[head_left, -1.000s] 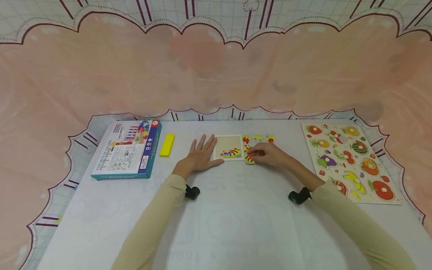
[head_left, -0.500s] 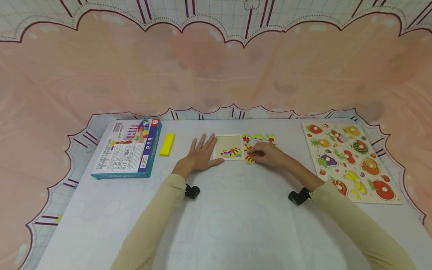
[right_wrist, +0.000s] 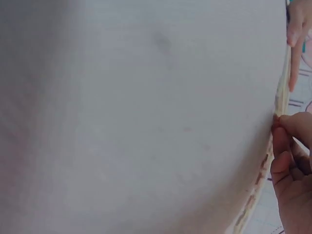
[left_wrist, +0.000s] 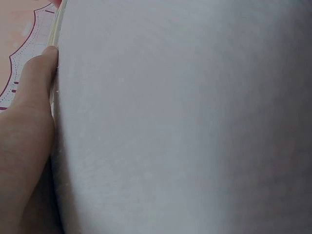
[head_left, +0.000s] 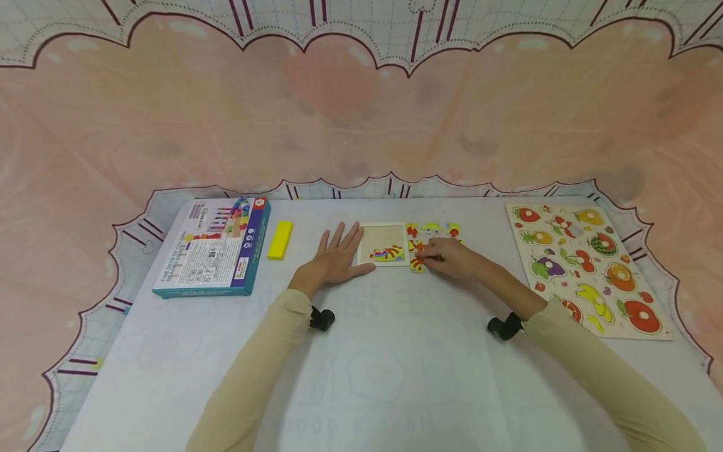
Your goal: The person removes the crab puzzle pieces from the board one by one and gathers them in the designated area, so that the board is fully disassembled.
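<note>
In the head view, my left hand (head_left: 334,258) lies with spread fingers against the left side of a square wooden puzzle tray (head_left: 383,264). One colourful puzzle piece (head_left: 387,253) sits in the tray's lower part. Just right of the tray, several yellow and red puzzle pieces (head_left: 432,228) lie close together. My right hand (head_left: 452,257) pinches a puzzle piece (head_left: 418,256) among them between thumb and fingertips, and partly covers the group. The right wrist view has the right hand's fingers (right_wrist: 287,127) meeting at the edge of the pieces, seen very flat.
A flat cardboard box (head_left: 206,251) and a yellow block (head_left: 280,240) lie to the left on the white tabletop. A fruit puzzle board (head_left: 587,270) lies at the right, with the right forearm over its near left corner.
My right hand shifts very slightly at the pieces, its wrist a little to the right. The left hand stays at the tray, and the piece in the tray has hardly moved.
</note>
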`<action>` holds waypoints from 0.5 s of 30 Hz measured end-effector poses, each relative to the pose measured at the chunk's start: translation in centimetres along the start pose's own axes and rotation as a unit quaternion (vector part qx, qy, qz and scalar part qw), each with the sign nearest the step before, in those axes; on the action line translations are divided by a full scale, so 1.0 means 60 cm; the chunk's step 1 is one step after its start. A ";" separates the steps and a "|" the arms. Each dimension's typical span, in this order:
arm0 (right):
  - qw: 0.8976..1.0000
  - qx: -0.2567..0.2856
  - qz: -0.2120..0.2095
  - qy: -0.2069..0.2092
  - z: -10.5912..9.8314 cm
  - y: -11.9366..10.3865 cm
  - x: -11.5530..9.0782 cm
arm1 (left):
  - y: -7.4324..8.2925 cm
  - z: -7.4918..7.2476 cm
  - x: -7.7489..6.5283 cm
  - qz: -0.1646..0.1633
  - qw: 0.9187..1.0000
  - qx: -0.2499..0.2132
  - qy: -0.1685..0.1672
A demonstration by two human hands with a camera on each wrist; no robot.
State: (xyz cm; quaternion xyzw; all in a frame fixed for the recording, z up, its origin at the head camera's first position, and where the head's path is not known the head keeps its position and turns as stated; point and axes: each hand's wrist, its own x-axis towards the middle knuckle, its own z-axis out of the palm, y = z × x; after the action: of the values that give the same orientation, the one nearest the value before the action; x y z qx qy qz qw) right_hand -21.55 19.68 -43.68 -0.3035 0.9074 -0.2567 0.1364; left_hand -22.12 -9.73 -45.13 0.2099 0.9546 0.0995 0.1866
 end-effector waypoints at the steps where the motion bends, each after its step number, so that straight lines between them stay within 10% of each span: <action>1: 1.000 0.000 0.003 0.002 -0.002 -0.002 0.001 | -0.001 0.000 0.000 0.000 1.000 0.000 0.001; 15: 0.997 0.076 0.007 0.011 0.010 -0.039 0.081 | 0.000 -0.002 -0.004 0.003 1.000 0.003 0.007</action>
State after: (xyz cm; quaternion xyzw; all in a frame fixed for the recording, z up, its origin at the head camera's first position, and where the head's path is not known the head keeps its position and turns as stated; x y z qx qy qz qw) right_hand -24.00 14.83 -43.35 -0.2834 0.8889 -0.3269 0.1509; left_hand -21.95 -9.82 -44.95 0.2123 0.9555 0.0985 0.1795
